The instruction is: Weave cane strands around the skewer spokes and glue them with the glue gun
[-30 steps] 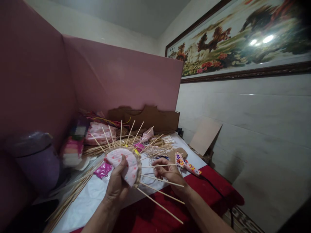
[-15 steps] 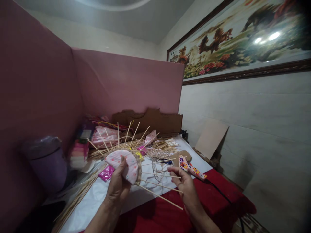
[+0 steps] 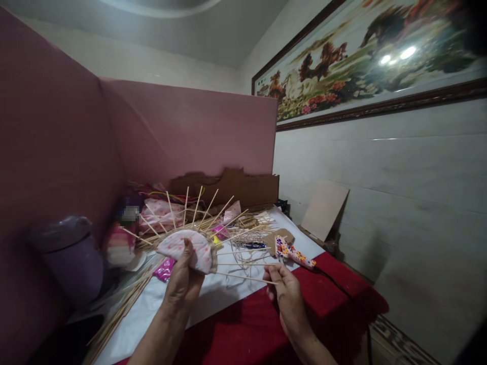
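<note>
My left hand (image 3: 183, 279) grips a half-round, fabric-covered piece (image 3: 192, 246), white-pink with small red spots, thumb on its face. Thin wooden sticks (image 3: 212, 204) fan out from its curved, cord-wrapped edge, upward and to the right. The fingers of my right hand (image 3: 286, 290) are closed around the outer end of a thin wooden stick (image 3: 243, 278), the lowest one on the right side. Another stick's tip runs close above these fingers. Just beyond my right hand lies a flower-patterned glue gun (image 3: 294, 253) with a black cord, its tip by a piece of brown cardboard (image 3: 272, 239).
Loose sticks (image 3: 127, 299) lie along the table's left side, near a pink packet (image 3: 163, 269). Behind are spotted fabric (image 3: 162, 215), twine (image 3: 239, 256) and torn cardboard (image 3: 228, 190). A lilac container (image 3: 70, 263) stands left. Red cloth (image 3: 236, 329) covers the front.
My right hand has moved slightly down and closed on the stick's end. The fan of sticks has turned a little counterclockwise with the fabric piece. The camera view has shifted slightly.
</note>
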The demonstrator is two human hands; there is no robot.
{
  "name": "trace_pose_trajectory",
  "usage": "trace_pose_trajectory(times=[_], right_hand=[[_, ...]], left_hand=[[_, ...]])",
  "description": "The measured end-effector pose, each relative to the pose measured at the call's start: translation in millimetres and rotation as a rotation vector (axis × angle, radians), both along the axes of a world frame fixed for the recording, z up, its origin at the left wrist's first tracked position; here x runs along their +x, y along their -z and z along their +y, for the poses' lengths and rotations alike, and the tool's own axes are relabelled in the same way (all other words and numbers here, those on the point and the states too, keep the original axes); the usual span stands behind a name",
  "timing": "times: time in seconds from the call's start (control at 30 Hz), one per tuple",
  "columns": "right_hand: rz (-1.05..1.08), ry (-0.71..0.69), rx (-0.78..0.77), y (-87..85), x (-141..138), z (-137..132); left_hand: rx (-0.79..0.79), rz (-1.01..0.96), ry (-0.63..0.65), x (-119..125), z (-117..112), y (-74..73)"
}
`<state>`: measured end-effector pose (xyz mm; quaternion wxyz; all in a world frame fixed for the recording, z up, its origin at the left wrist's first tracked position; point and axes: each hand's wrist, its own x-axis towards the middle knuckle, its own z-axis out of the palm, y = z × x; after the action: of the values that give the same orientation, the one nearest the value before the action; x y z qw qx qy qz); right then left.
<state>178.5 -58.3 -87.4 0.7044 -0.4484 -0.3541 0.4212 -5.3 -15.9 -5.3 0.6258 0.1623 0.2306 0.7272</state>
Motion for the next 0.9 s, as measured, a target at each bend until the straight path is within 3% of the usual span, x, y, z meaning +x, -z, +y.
trace_pose_trajectory(times=[0.3,0.7,0.9], right_hand=[[0.005,-0.071,-0.057,7.0,0.5,10.4],[-0.187,-0.096,-0.039,4.6,-2.9,7.6],[0.033,-0.079,-0.038,3.9,-7.2,9.0]], left_hand=[[0.103,0.099,0.027,5.5,-5.8,-0.1],[0.142,0.109,0.162,7.8,-10.1,0.1],[0.119,0.085,0.192,7.4,-9.1,3.4]])
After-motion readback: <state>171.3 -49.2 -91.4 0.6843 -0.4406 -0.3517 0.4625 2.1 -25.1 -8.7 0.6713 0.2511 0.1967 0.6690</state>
